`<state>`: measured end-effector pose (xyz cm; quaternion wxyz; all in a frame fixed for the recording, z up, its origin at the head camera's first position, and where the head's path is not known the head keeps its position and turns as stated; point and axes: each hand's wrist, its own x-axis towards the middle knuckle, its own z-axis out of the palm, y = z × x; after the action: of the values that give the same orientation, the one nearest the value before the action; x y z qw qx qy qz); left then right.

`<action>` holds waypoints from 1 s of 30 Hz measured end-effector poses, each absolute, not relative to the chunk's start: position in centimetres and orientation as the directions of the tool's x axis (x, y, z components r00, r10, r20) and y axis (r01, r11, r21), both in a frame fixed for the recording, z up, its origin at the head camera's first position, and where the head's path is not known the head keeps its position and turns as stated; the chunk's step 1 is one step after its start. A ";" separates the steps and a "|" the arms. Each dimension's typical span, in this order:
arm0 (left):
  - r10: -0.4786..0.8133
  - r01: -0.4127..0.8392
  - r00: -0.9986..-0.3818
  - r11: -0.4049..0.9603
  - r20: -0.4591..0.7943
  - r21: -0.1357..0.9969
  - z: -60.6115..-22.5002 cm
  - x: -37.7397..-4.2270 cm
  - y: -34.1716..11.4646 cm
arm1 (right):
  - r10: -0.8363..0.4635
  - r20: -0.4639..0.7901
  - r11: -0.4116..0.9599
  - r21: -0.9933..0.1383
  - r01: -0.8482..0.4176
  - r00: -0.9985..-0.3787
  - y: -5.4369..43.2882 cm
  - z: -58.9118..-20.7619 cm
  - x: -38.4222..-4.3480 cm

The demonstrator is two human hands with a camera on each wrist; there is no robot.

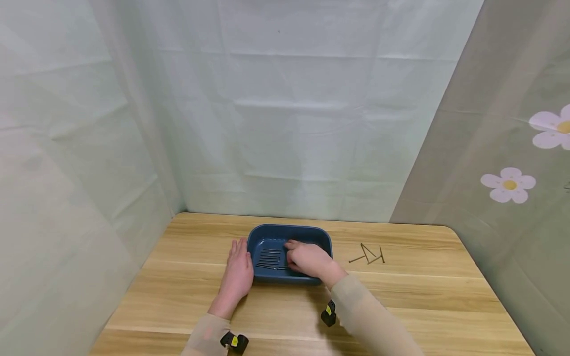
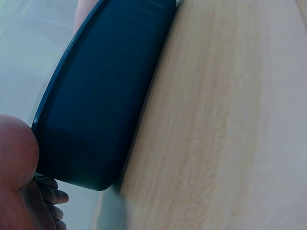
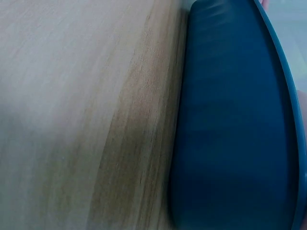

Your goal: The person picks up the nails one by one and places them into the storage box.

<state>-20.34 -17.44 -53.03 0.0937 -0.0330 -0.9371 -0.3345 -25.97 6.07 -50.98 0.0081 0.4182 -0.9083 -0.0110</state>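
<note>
A dark blue rectangular tray (image 1: pixel 285 280) sits on the table, and its outer wall fills much of both wrist views. Along its left end lies my left hand (image 1: pixel 239 269), fingers straight and touching the wall; in the left wrist view this hand (image 2: pixel 17 163) is at the tray's corner. My right hand (image 1: pixel 309 258) reaches over the tray's right part with bent fingers. It seems to pinch a nail (image 1: pixel 283 268) low in the tray, though its fingertips are partly hidden. Several thin dark nails (image 1: pixel 269 256) lie in a row on the tray's left floor.
To the right of the tray, several more long nails (image 1: pixel 368 254) lie crossed on the wooden table (image 1: pixel 414 282). A pale curtain (image 1: pixel 303 123) hangs behind the table's back edge. Small black cameras (image 1: pixel 328 313) are strapped at both wrists.
</note>
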 end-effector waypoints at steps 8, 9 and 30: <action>-0.004 0.105 -0.985 0.778 0.171 0.620 -52.9 -20.3 -17.4 | -0.765 0.019 0.643 0.049 -0.764 -0.643 6.1 -51.1 -26.0; -0.003 0.108 -0.984 0.777 0.176 0.620 -52.9 -20.3 -17.4 | -0.766 0.021 0.643 0.052 -0.764 -0.642 6.1 -51.1 -26.0; -0.008 0.106 -0.984 0.776 0.177 0.622 -53.0 -20.2 -17.5 | -0.742 0.055 0.668 -0.017 -0.744 -0.668 6.2 -50.3 -25.6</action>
<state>-20.24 -17.46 -52.96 0.0848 -0.0261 -0.9385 -0.3336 -25.65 6.24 -50.27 0.0215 0.4068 -0.9131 0.0187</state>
